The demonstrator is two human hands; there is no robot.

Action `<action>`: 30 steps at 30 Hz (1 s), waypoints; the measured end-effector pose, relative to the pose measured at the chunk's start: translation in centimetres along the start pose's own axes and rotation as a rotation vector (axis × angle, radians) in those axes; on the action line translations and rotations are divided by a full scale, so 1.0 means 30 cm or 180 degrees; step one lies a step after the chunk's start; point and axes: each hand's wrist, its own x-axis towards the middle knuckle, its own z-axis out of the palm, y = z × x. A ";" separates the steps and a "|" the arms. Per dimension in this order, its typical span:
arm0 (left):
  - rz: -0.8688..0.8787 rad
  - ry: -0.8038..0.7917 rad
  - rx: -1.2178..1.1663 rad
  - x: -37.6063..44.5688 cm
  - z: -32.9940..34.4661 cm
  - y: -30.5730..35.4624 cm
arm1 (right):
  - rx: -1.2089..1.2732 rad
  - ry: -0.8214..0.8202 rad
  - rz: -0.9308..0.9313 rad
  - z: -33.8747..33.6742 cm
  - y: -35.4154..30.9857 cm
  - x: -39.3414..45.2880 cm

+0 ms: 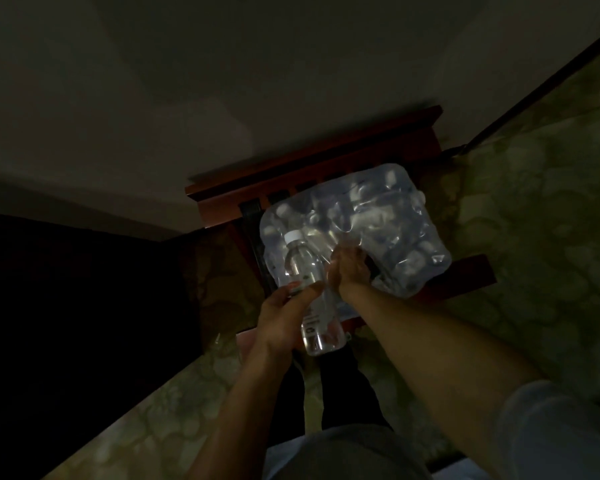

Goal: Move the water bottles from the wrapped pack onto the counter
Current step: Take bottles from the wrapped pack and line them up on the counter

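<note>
Head view — bottle point(310, 292) tilted, cap pointing away.

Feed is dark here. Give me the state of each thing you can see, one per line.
Water bottle: out of the pack, cap on, held tilted.
Left hand: gripping the bottle's middle.
Right hand: at the pack's torn wrap; grip unclear.
Wrapped pack: on the wooden chair, wrap opened, bottles still inside.

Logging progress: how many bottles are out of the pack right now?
1. A clear bottle with a white cap, held in the left hand in front of the pack. The right hand is at the wrap. Bottles still inside are too blurred to count.
</note>
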 end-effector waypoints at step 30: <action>0.1380 -0.0108 -0.0358 -0.241 -0.138 0.294 | 0.1276 0.1112 -0.0153 -0.626 -0.391 -0.578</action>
